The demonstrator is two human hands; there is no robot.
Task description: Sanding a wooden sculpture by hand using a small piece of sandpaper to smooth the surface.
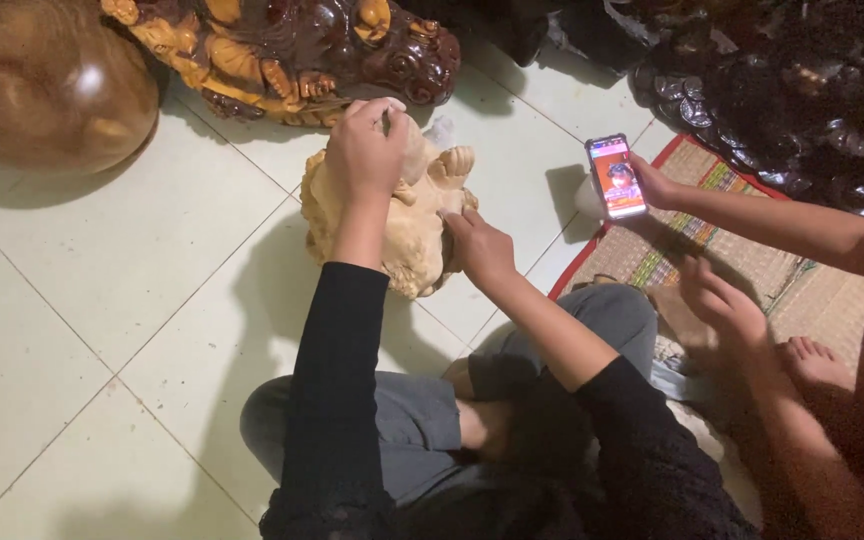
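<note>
Pale raw wood under both my hands: I'm working the top of the unfinished carving [397, 215] while I steady its side.

My left hand [364, 148] is curled closed over the carving's crown, a slim dark tool tip just peeking out between finger and thumb; what kind of tool, I can't tell. My right hand [479, 245] lies open, fingers spread flat against the right flank, bracing it on the white tiled floor [122, 260] in front of my crossed legs. By my reckoning I'm mid-way through hand finishing; the next stroke wants a firm brace and light pressure. Glossy varnished carvings [292, 50] stand just behind. Beside me, another person's hand holds up a lit phone [616, 176] over a woven mat [692, 240].
</note>
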